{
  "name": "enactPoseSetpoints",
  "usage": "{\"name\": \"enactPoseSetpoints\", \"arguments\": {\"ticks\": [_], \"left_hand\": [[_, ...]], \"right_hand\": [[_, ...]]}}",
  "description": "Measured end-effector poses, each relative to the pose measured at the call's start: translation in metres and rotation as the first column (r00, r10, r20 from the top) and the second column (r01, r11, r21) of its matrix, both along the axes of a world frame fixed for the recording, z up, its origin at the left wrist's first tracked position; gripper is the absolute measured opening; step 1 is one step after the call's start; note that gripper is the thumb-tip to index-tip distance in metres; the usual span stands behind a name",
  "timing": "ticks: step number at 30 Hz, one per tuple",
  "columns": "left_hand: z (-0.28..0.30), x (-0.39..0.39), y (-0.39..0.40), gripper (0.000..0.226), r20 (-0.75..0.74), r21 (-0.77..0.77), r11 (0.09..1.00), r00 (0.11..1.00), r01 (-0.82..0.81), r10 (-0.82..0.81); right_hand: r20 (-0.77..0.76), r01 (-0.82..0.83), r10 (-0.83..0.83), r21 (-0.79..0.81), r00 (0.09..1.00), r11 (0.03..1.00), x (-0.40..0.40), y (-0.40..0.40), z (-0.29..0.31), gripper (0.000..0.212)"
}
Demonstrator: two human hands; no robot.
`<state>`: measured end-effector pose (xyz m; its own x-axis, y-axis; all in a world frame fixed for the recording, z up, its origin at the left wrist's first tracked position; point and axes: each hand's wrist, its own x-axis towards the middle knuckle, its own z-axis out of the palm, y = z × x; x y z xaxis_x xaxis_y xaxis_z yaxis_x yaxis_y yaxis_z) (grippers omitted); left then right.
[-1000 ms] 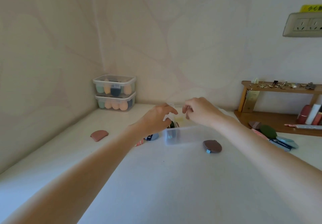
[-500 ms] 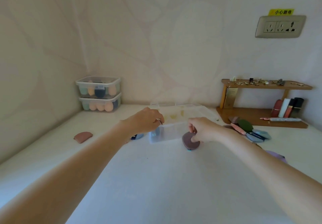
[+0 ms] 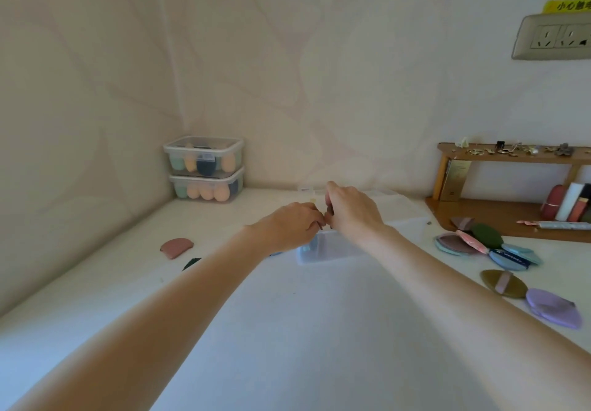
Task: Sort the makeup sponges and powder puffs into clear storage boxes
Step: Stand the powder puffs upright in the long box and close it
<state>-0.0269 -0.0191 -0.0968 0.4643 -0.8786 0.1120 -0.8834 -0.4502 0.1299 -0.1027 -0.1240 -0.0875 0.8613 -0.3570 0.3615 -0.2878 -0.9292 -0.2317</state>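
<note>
Meanwhile, both hands meet over an open clear box (image 3: 323, 247) on the counter (image 3: 303, 330): the right hand (image 3: 350, 211) pinches a dark puff (image 3: 329, 211), the left hand (image 3: 292, 223) curls against it. Loose puffs (image 3: 499, 250) lie rightward; two filled boxes (image 3: 204, 169) stand stacked in the corner.

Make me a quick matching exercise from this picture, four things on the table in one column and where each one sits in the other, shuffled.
1. pink puff
2. purple puff
3. stacked sponge boxes
4. open clear box

A. far left corner by the wall
B. under the two hands
C. alone on the left of the table
D. nearest on the right

Pairs: 1-C, 2-D, 3-A, 4-B
</note>
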Motion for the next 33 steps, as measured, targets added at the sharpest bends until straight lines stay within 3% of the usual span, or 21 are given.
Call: {"name": "enactPoseSetpoints", "arguments": {"ticks": [5,7,14,17,20,23,26,29,33], "left_hand": [[-0.003,0.001,0.000,0.038,0.025,-0.004,1.000,1.000,0.005,-0.005],[-0.005,-0.001,0.000,0.038,0.028,-0.019,1.000,1.000,0.004,-0.003],[-0.006,-0.003,0.003,0.037,0.064,-0.052,0.999,0.998,0.006,-0.003],[-0.004,-0.003,0.003,0.035,0.026,-0.080,0.997,1.000,0.001,0.001],[0.003,-0.002,0.010,0.036,0.020,-0.169,0.985,1.000,0.020,-0.017],[0.013,0.005,0.030,0.035,0.005,-0.240,0.970,1.000,-0.025,0.027],[0.016,0.013,0.055,0.035,-0.044,-0.254,0.954,0.988,-0.157,0.151],[0.012,0.023,0.084,0.034,-0.055,-0.085,0.944,0.947,-0.319,0.315],[-0.001,0.039,0.127,0.035,-0.046,0.391,0.838,0.901,-0.381,0.431]], "right_hand": [[0.074,-0.041,0.052,-0.132,0.996,0.990,-0.003,0.000,-0.006,0.012],[0.089,-0.060,0.068,-0.083,0.994,0.995,-0.005,-0.002,-0.009,0.004],[0.064,-0.160,0.150,0.211,0.987,0.964,-0.009,-0.017,-0.010,0.017],[-0.007,-0.170,0.176,0.226,0.984,0.959,-0.011,-0.014,-0.013,0.041],[-0.051,-0.125,0.133,0.144,0.990,0.982,-0.012,-0.011,-0.006,0.035],[0.103,-0.140,0.136,0.034,0.985,0.990,-0.012,0.000,0.012,0.040],[0.192,-0.261,0.241,0.086,0.951,0.962,-0.005,0.029,0.024,0.043],[0.059,-0.388,0.383,0.162,0.922,0.907,0.012,0.063,0.012,0.029],[-0.121,-0.447,0.495,0.290,0.860,0.846,0.034,0.103,-0.017,0.017]]}}
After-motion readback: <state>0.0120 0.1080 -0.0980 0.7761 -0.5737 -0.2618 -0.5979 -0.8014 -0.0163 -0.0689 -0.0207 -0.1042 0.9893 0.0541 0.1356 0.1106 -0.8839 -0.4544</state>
